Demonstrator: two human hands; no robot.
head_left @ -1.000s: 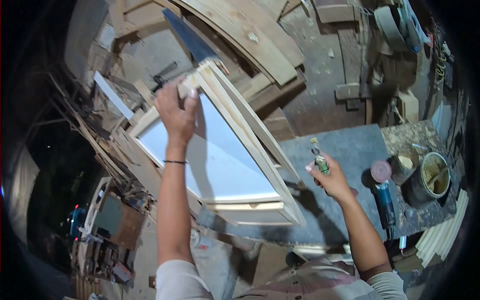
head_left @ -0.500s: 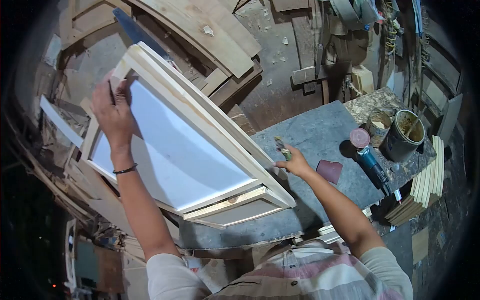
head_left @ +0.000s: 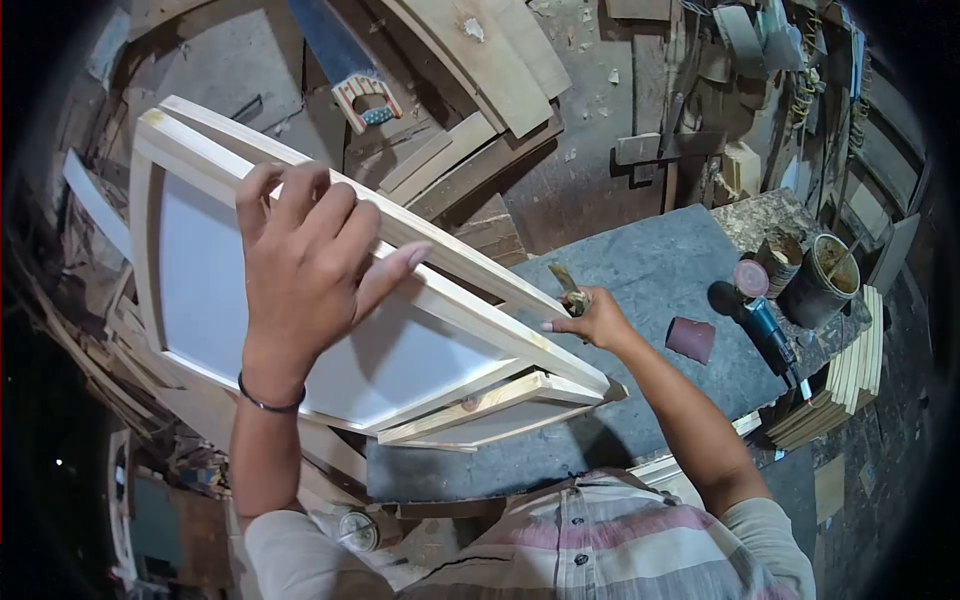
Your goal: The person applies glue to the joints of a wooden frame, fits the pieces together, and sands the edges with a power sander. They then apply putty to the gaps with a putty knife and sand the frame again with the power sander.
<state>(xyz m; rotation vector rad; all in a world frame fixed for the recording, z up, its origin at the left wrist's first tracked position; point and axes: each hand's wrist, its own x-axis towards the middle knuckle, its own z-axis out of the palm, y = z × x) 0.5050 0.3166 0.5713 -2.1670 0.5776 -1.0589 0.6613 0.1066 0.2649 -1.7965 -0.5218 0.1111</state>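
A pale wooden frame [head_left: 475, 309] with a white panel [head_left: 200, 270] leans at a slant over the grey worktop. My left hand [head_left: 300, 265] lies across its upper rail, fingers curled over the wood and thumb stretched along it. At the frame's lower right end, my right hand [head_left: 598, 320] is closed round a small flat-bladed hand tool [head_left: 568, 285], whose exact kind I cannot make out. The right thumb rests close to the rail's edge; contact is hard to judge. A narrow lower section [head_left: 490, 425] of the frame shows near the front.
On the grey worktop [head_left: 640, 260] lie a curled maroon sheet of sandpaper [head_left: 690, 340] and a teal power tool [head_left: 768, 335]. Cans stand behind, one a large pot [head_left: 820, 285]. A handsaw [head_left: 340, 55] and wooden boards [head_left: 480, 60] lie beyond the frame. Curved strips [head_left: 855, 345] are stacked at right.
My left hand has moved right and down from the frame's upper left corner onto the upper rail. The frame has shifted and tilted, its far corner going left. The right hand keeps the tool.
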